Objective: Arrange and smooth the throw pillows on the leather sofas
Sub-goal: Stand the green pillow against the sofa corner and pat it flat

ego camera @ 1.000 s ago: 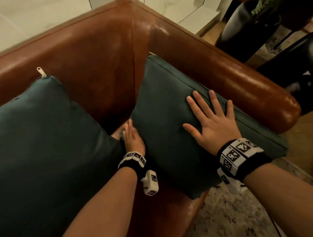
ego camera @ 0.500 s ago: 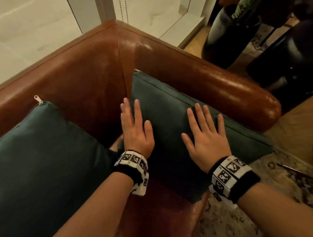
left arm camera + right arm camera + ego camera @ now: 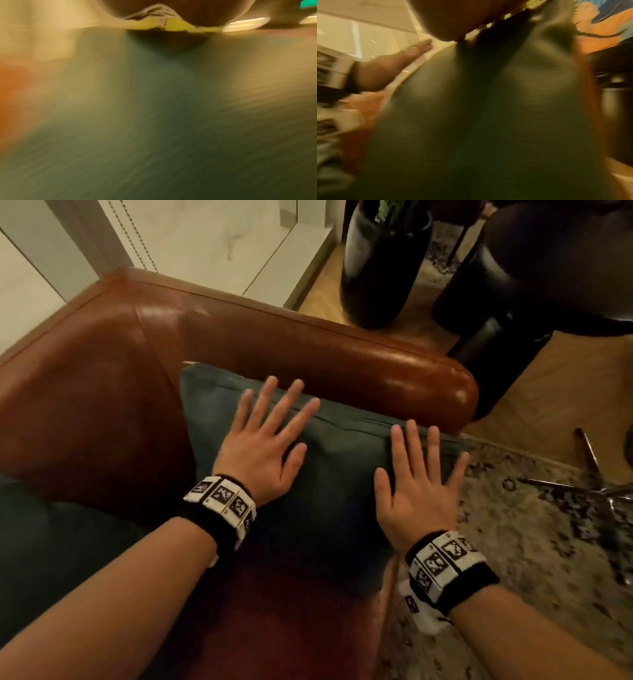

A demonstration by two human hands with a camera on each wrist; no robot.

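A dark teal throw pillow [image 3: 329, 508] leans against the right armrest of the brown leather sofa [image 3: 102, 412]. My left hand [image 3: 263, 440] lies flat on the pillow's upper left face, fingers straight and spread. My right hand [image 3: 418, 484] lies flat on its right side, fingertips at the top seam. A second teal pillow [image 3: 51, 535] shows partly at the left edge. Both wrist views are blurred: the left wrist view shows mostly teal fabric [image 3: 154, 121], and the right wrist view shows the pillow [image 3: 488, 108] with my left hand [image 3: 393, 67] on its far side.
The rounded leather armrest [image 3: 376, 371] runs behind the pillow. Beyond it stand a tall dark planter [image 3: 383, 261] and dark round furniture [image 3: 548, 285] on a wood floor. A patterned rug [image 3: 531, 525] with metal chair legs [image 3: 599, 484] lies to the right. A pale wall [image 3: 205, 234] is behind the sofa.
My left hand rose from the gap between the two pillows onto the right pillow's face. Both hands have slid rightward across it. The view has swung right, leaving the left pillow mostly out of frame.
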